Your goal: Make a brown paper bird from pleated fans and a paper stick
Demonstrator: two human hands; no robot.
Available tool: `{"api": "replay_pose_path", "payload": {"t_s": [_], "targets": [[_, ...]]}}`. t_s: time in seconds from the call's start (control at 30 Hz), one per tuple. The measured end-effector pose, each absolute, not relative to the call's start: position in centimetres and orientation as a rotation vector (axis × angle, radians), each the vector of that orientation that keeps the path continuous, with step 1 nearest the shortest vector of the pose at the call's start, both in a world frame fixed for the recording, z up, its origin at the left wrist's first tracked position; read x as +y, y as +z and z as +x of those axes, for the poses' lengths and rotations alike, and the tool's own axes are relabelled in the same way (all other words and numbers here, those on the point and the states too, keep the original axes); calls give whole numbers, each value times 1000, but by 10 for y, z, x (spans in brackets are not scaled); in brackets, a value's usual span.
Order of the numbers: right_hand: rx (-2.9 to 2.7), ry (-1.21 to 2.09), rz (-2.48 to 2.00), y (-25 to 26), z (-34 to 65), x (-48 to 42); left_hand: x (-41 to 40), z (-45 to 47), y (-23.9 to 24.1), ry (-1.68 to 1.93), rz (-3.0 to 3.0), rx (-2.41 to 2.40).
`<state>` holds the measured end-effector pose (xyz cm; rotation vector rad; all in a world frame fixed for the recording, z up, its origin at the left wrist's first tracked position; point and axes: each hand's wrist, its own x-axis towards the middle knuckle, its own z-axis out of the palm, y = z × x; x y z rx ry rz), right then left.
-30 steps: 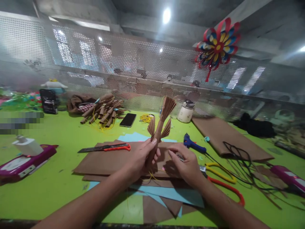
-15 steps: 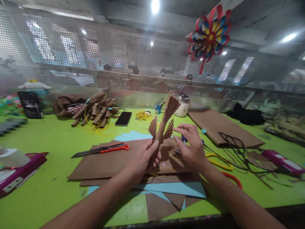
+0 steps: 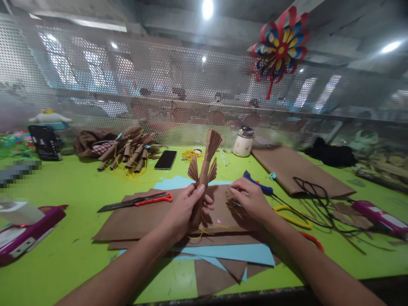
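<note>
My left hand (image 3: 193,204) is wrapped round the tube of a brown paper figure (image 3: 205,170), held upright over the stacked brown paper sheets (image 3: 140,221). Pleated fans spread from the figure's top and from both sides. Yellow string (image 3: 204,231) trails below it. To the right, my right hand (image 3: 250,197) is low over the stack with thumb and fingers pinched together beside small brown paper bits (image 3: 232,204). What lies between those fingertips is too small to make out. Behind this hand is a blue glue gun (image 3: 259,183); scissors handles (image 3: 293,216) emerge near the wrist.
A box cutter (image 3: 137,200) with a red handle lies on the stack's left. Further back are a bundle of brown paper tubes (image 3: 130,151), a phone (image 3: 165,160) and a white jar (image 3: 244,143). A black cord (image 3: 318,208) loops at right.
My left hand has shifted the paper figure left and slightly down, away from my right hand. My right hand has dropped toward the stack, its spread fingers now closed in a pinch.
</note>
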<state>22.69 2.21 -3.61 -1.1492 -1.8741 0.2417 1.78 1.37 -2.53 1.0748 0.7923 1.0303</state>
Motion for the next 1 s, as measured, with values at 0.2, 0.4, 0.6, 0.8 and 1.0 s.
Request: {"api": "replay_pose_path", "payload": {"t_s": [0.2, 0.4, 0.6, 0.8, 1.0], "targets": [[-1878, 230, -1173, -39, 230, 25, 14, 19, -21, 1050, 1053, 819], [-1824, 228, -1207, -33, 238, 29, 14, 18, -18, 1087, 1075, 892], [-1781, 215, -1647, -5, 283, 43, 15, 15, -19, 1065, 1088, 889], [-2033, 81, -1936, -19, 308, 72, 12, 12, -17, 970, 1059, 906], [-2115, -82, -2195, -49, 309, 83, 11, 12, -14, 1028, 991, 896]]}}
